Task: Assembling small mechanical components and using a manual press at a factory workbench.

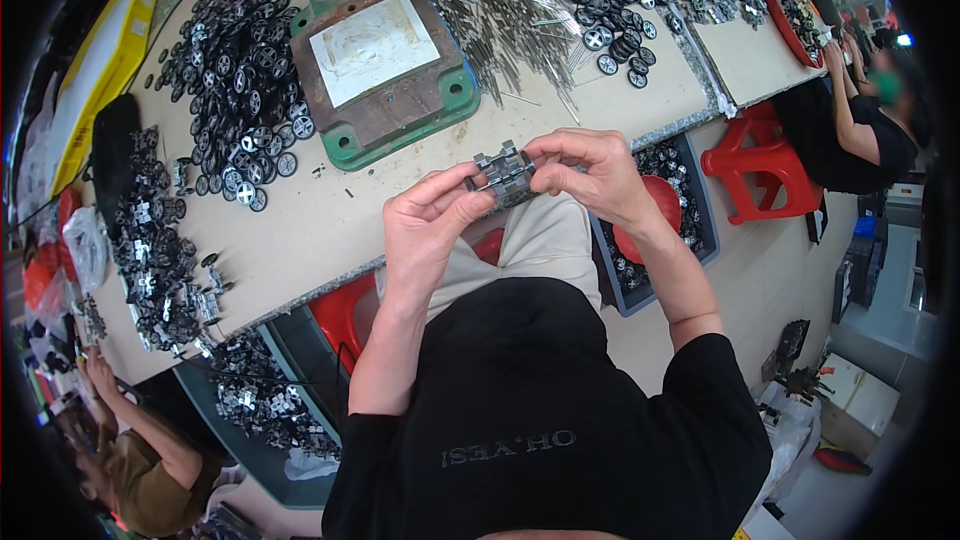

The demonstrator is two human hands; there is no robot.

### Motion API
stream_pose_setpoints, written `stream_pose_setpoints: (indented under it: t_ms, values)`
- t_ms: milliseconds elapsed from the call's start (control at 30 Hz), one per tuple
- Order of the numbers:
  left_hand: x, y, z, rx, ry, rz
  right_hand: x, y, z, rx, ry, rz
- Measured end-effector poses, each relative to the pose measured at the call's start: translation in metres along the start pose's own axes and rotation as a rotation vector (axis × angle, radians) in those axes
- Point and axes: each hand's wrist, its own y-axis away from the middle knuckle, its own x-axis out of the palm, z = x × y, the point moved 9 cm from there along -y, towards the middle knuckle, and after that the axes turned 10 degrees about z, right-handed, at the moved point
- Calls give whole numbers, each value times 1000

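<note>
Between my two hands, just off the table's front edge and above my lap, is a small black and silver toy car chassis [504,176]. My left hand [432,225] pinches its left end between thumb and fingers. At its right end, my right hand [592,176] grips it the same way. A dark round part, which looks like a wheel, shows by the right fingertips; the fingers partly hide both ends. Beyond my hands stands a press with a green and brown base [455,88] and a pale plate [375,50] on top.
Black wheels with silver hubs [235,80] heap left of the press, thin metal rods [490,10] behind it. Finished-looking chassis pieces [165,270] lie at the left edge. Grey bins [712,230] flank my legs. Beyond are a red stool [765,165] and co-workers at both sides.
</note>
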Motion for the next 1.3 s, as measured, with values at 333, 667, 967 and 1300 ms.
stream_pose_setpoints:
  t_ms: [333,667,967,1300]
  values:
    - [0,-3,8,-43,28,-11,4,1,-8,197,19,60]
    - [-2,-4,9,-57,23,0,4,0,-16,223,-147,-9]
    - [21,-9,-15,-125,-256,134,6,-19,50,-183,220,121]
    - [-44,-87,-142,284,-770,-153,-65,-78,123,-408,626,-56]
